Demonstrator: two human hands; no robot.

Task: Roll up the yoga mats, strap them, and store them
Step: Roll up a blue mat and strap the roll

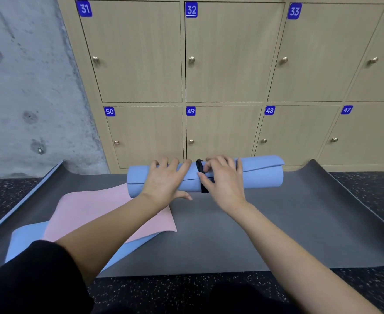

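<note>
I'm pressing the left grip [163,180] flat-fingered on the rolled blue mat [261,175], lying on the grey mat [231,234] by the lockers [222,128], w/ the right grip [222,181] pinching the black strap [204,188], and if that pinch is slipping, the roll's prob springing loose.

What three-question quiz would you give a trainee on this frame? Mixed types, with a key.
1. True or false: the black strap is wrapped around the rolled blue mat.
2. Multiple choice: which hand pinches the strap? A. left B. right C. neither
3. Short answer: what number is on the locker door directly behind the strap?

Key: 1 true; 2 B, the right hand; 3 49.
</note>
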